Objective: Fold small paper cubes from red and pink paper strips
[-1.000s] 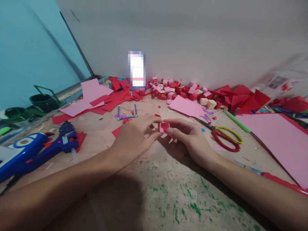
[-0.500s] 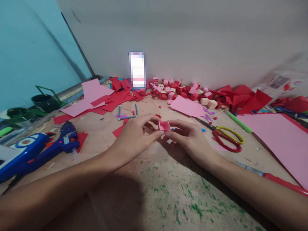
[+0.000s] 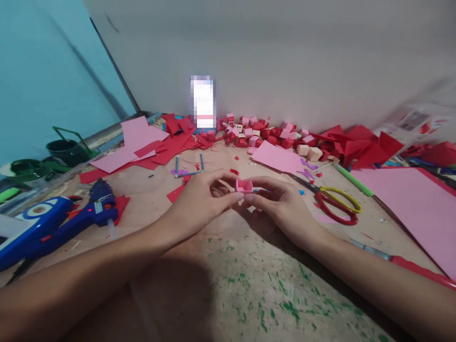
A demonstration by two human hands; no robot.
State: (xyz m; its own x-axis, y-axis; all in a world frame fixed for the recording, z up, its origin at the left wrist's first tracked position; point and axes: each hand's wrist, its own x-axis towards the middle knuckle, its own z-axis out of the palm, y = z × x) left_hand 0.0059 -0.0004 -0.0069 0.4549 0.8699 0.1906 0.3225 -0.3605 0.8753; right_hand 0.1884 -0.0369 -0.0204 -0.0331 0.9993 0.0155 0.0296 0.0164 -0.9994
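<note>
— Grey wall (image 3: 267, 57) at the far side, blue wall (image 3: 46, 57) at the left, and a pale brown tabletop (image 3: 249, 289) flecked with green toward the near side. Where is the piece in hand?

— Between the two hands, around the middle of the table: a small pink box (image 3: 244, 186). The left hand (image 3: 203, 197) pinches its left side and the right hand (image 3: 285, 202) its right, both narrowed between thumb and fingers. The thumbs almost meet at its near edge.

— Anything different from a second ago?

— Yes. Then the right thumb lay up over the box's near right corner; now it sits lower, close beside the left thumb. The scissors (image 3: 315, 189) at the right and the blue glue gun (image 3: 102, 209) at the left stay where they were.

— And what is the box made of?

— Perhaps stiff card or thin foam; it is too small in view to say which. It is squarish, hollow and thin-walled, with a deeper pink inside, and fingertips cover part of its outside.

— What else?

— Far off, a heap of red and pink cubes (image 3: 252, 135) with crisp corners. To the right, a smooth pink sheet (image 3: 416, 204) lies flat over a red one.
</note>
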